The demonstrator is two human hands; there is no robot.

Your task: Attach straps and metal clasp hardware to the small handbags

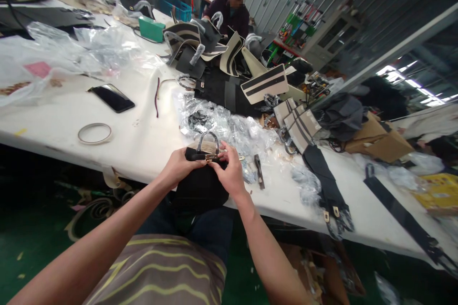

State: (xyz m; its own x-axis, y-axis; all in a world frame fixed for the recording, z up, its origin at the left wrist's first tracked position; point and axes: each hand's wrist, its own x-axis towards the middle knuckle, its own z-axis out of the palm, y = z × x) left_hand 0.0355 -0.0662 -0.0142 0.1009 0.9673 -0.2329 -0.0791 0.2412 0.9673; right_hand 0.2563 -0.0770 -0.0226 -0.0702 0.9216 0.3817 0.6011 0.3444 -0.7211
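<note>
Evidently, the left hand (181, 166) clamped the black bag (200, 193) against the table (143, 145) edge from nine o'clock to steady it, while the right hand (231, 172) pinched its gold clasp (212, 156) from three o'clock

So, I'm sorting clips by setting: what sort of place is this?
Probably a handbag workshop: black-and-cream bag panels heaped on a white table, black straps laid out, and the left hand and right hand gripping a black bag.
</note>
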